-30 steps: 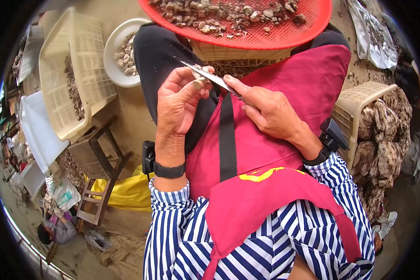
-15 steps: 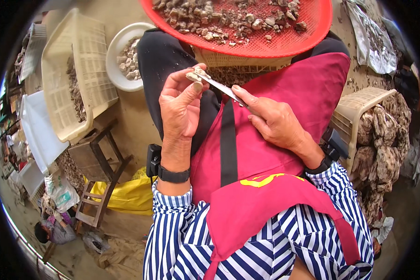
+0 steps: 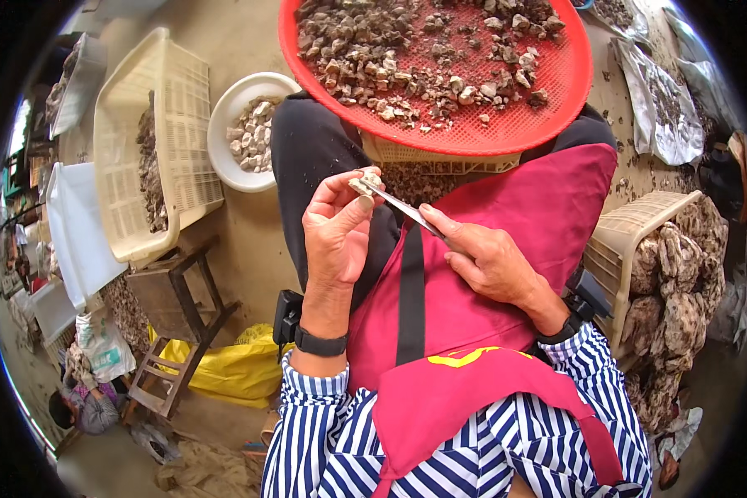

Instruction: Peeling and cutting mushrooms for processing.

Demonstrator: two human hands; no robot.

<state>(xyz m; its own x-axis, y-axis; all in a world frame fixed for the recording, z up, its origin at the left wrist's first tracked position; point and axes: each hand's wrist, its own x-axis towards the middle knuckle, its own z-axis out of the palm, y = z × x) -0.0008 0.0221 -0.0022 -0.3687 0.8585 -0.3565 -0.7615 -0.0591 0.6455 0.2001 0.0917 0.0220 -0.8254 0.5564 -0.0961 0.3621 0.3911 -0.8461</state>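
Prying a little shell open over the lap

Left hand (image 3: 337, 236) has its fingers curled in tight, pinching a small pale shell (image 3: 365, 183) between thumb and fingertips, just below the red tray (image 3: 556, 100). Right hand (image 3: 489, 261) is closed around a thin knife (image 3: 406, 209), index finger laid along it, tip touching the shell. White bowl (image 3: 232, 108) and cream basket (image 3: 133, 141) sit off to the left.

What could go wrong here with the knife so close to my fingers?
The knife tip is pressed into the small shell piece pinched by the left hand; a slip could cut the thumb. The right hand pushes toward that hand. The red tray on the knees might tip.
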